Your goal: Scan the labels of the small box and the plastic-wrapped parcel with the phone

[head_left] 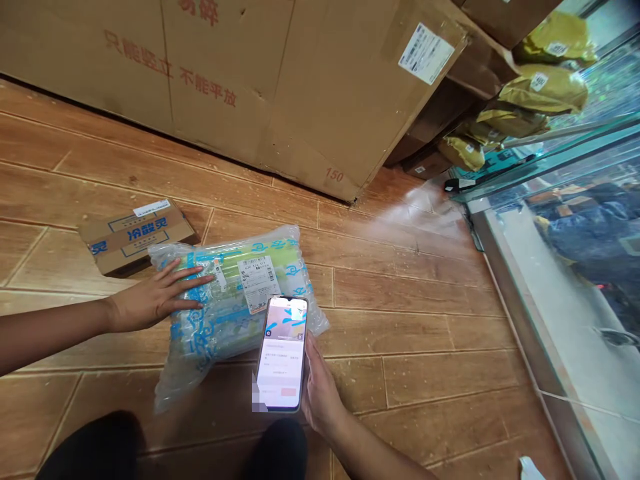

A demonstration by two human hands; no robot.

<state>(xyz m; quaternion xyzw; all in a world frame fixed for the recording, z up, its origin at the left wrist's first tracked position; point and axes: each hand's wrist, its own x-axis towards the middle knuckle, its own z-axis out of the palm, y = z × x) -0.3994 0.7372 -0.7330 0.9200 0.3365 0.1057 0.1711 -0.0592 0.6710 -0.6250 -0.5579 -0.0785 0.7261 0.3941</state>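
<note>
My left hand (157, 297) lies with spread fingers on the left end of a clear, blue-printed plastic parcel (210, 333) on the floor. Greenish contents show through its wrapping, and a white shipping label (259, 280) is stuck on top. In my right hand (320, 387) is a smartphone (283, 360), held upright over the parcel's near right side. Its lit screen has a camera picture at the top and text lines below. The phone covers part of the parcel. Just behind my left hand sits a small brown cardboard box (145, 233) with blue print.
A very large cardboard box (225, 87) with red print stands at the back. Yellow parcels (545, 90) and brown boxes are stacked at the upper right. A glass door (565, 173) and its sill run along the right. Plank-patterned flooring (400, 287) lies between. My dark-clothed knees show below.
</note>
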